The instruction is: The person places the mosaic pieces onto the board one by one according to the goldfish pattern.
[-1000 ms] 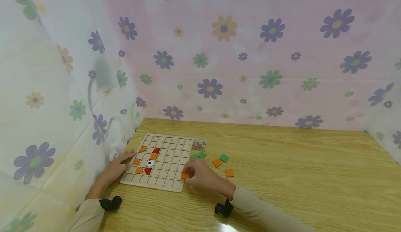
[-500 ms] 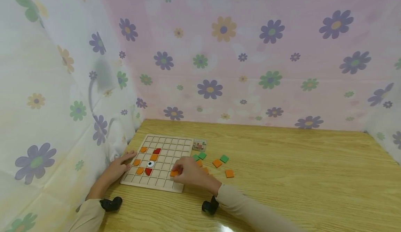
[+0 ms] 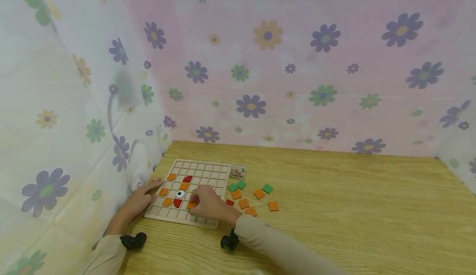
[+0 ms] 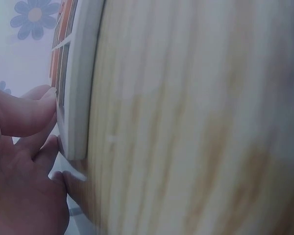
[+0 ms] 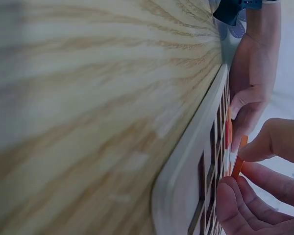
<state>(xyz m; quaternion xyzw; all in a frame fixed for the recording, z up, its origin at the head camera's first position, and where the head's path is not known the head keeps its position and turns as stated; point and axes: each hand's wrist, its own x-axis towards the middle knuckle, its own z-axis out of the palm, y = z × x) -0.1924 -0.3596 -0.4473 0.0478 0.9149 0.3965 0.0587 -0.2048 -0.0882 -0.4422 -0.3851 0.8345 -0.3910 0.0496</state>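
A wooden grid board (image 3: 208, 176) lies at the left of the table. In its left part sit orange rounded tiles (image 3: 167, 202), red tiles (image 3: 177, 203), an orange square tile (image 3: 184, 186) and a white eye tile (image 3: 180, 194). My right hand (image 3: 210, 202) is over the board's near middle and pinches an orange tile (image 5: 239, 159) between thumb and fingers; in the right wrist view that tile is tilted. My left hand (image 3: 139, 200) rests at the board's left edge with its fingers extended, the thumb (image 4: 36, 110) touching the rim in the left wrist view.
A small patterned card (image 3: 238, 171) lies against the board's right side. Loose green tiles (image 3: 267, 188), orange tiles (image 3: 273, 206) and a red piece (image 3: 229, 202) lie on the table to the right. Flowered cloth (image 3: 282, 81) walls the back and sides.
My right hand has moved left across the board with the orange tile, from its right edge to near the middle. Loose tiles behind it have come into view. My left hand stays put.
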